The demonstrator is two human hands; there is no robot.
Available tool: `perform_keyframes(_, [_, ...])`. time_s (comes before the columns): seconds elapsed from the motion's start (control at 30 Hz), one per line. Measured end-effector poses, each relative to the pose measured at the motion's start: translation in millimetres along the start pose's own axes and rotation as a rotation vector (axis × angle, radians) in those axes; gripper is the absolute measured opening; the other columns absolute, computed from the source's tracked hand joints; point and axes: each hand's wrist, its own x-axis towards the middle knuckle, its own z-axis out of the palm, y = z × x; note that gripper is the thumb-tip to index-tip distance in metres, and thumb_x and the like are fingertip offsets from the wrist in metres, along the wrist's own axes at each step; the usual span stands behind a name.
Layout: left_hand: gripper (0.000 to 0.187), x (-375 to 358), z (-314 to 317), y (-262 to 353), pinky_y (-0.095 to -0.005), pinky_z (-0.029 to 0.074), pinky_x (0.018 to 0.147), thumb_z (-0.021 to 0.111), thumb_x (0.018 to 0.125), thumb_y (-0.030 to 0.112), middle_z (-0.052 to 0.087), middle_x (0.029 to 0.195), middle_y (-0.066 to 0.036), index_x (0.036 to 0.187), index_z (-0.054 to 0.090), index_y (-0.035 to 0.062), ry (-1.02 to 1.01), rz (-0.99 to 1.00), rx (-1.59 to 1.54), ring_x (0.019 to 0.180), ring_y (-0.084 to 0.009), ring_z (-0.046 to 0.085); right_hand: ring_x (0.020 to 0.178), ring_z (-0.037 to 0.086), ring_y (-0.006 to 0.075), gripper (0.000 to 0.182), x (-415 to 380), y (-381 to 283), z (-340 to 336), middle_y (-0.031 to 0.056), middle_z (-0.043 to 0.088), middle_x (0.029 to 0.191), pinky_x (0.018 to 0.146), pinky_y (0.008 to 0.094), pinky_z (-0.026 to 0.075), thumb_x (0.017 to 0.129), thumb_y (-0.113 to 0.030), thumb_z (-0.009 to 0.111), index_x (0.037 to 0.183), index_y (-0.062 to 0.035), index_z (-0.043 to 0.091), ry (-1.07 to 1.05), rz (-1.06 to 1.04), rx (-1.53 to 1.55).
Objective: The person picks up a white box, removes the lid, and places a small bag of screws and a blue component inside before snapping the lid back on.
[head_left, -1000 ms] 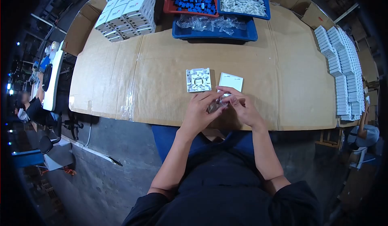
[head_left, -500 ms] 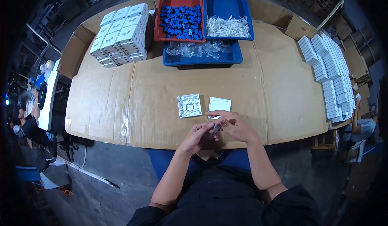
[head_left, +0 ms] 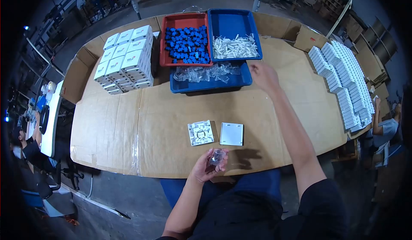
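Just off the table's near edge, my left hand [head_left: 207, 167] is closed around a small clear plastic bag [head_left: 217, 156], its top spread apart and facing up. My right hand [head_left: 263, 76] is stretched forward, beside the near right corner of the upper blue tray [head_left: 231, 23]. Its fingers look loosely apart with nothing seen in them. That tray holds many slim white plastic pieces [head_left: 234, 48]. In front of my left hand lie a grey-and-white patterned square box [head_left: 200, 132] and a plain white square panel [head_left: 231, 134], side by side.
A red tray [head_left: 162, 47] of small blue-and-black parts [head_left: 186, 44] stands left of the upper blue tray. A lower blue tray [head_left: 210, 87] holds clear bags. Stacked white boxes [head_left: 124, 60] stand left, rows of white units [head_left: 343, 85] right. People sit at both sides.
My right hand has left my left hand and moved forward to the trays. The clear bag is now spread at its top in my left hand. The view has tilted up.
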Motion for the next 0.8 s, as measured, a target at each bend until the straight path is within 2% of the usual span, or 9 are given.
perform_keyframes(0.13, [0.056,2.4,1.3,-0.7,-0.0379,0.052,0.071,0.046,0.108,0.047,0.066,0.1,-0.011,0.13,0.059,-0.0028,0.0,0.021,-0.059,0.082,-0.0241,0.058,0.097,0.071,0.0347,0.019,72.9,39.0,11.3,0.0121,0.076,0.098,0.085,0.0507,0.053,0.096,-0.02,0.06,0.105,-0.0137,0.076,0.141,0.01,-0.177])
perform_keyframes(0.17, [0.06,5.1,-3.4,-2.5,-0.038,0.058,0.074,0.048,0.108,0.046,0.071,0.106,-0.013,0.136,0.055,-0.0068,-0.108,0.024,-0.121,0.085,-0.0254,0.068,0.098,0.071,0.034,0.018,89.7,47.3,12.4,0.0118,0.076,0.098,0.086,0.0497,0.053,0.096,-0.019,0.06,0.104,-0.0141,0.076,0.152,-0.015,-0.23])
perform_keyframes(0.23, [0.061,7.7,-4.8,-3.0,-0.038,0.058,0.075,0.048,0.108,0.047,0.071,0.106,-0.014,0.136,0.056,-0.0071,-0.113,0.015,-0.119,0.084,-0.0258,0.068,0.1,0.07,0.0325,0.018,120.0,57.6,16.3,0.0113,0.076,0.098,0.087,0.0478,0.052,0.094,-0.016,0.06,0.102,-0.0149,0.077,0.173,-0.065,-0.329])
perform_keyframes(0.3, [0.062,6.9,-6.5,-2.7,-0.038,0.057,0.075,0.049,0.107,0.047,0.07,0.106,-0.015,0.135,0.056,-0.0071,-0.108,0.005,-0.11,0.085,-0.026,0.067,0.1,0.069,0.0314,0.019,145.2,63.8,15.4,0.0109,0.076,0.097,0.089,0.0463,0.05,0.094,-0.014,0.06,0.101,-0.0157,0.077,0.132,-0.129,-0.422])
perform_keyframes(0.4, [0.061,6.6,0.8,-0.3,-0.0379,0.05,0.072,0.051,0.104,0.052,0.062,0.098,-0.01,0.13,0.059,-0.0027,-0.001,-0.04,-0.02,0.081,-0.023,0.057,0.099,0.068,0.0303,0.02,168.2,76.9,19.4,0.0118,0.075,0.095,0.09,0.0458,0.047,0.092,-0.009,0.061,0.099,-0.0159,0.078,0.028,-0.195,-0.499])
perform_keyframes(0.47, [0.061,7.4,-0.2,-0.4,-0.0381,0.05,0.073,0.052,0.104,0.051,0.063,0.098,-0.01,0.13,0.06,-0.003,-0.019,-0.056,-0.054,0.081,-0.0226,0.057,0.1,0.068,0.0306,0.02,178.8,86.8,29.4,0.0124,0.074,0.094,0.088,0.0466,0.047,0.091,-0.008,0.062,0.098,-0.0152,0.078,-0.037,-0.221,-0.556])
perform_keyframes(0.67, [0.06,10.2,13.3,0.9,-0.0364,0.048,0.075,0.054,0.103,0.051,0.062,0.094,-0.009,0.127,0.062,-0.0037,0.066,-0.052,-0.07,0.08,-0.0208,0.057,0.103,0.068,0.0303,0.023,184.8,97.3,39.6,0.0123,0.074,0.095,0.088,0.0455,0.047,0.09,-0.007,0.063,0.105,-0.0155,0.078,-0.07,-0.233,-0.531])
perform_keyframes(0.77, [0.06,11.8,13.8,2.0,-0.0342,0.046,0.072,0.053,0.104,0.051,0.061,0.092,-0.008,0.125,0.065,-0.0036,0.073,-0.067,-0.088,0.078,-0.019,0.054,0.103,0.069,0.0306,0.023,181.0,90.5,30.9,0.0103,0.076,0.098,0.09,0.0456,0.049,0.091,-0.008,0.065,0.108,-0.0155,0.078,-0.008,-0.26,-0.482])
perform_keyframes(0.8, [0.06,14.1,12.9,2.1,-0.0334,0.044,0.071,0.053,0.104,0.051,0.061,0.092,-0.007,0.125,0.065,-0.0036,0.057,-0.069,-0.096,0.077,-0.0183,0.053,0.1,0.068,0.0271,0.023,178.9,84.5,30.1,0.0098,0.076,0.097,0.088,0.0426,0.049,0.092,-0.01,0.067,0.111,-0.0145,0.077,0.03,-0.191,-0.317])
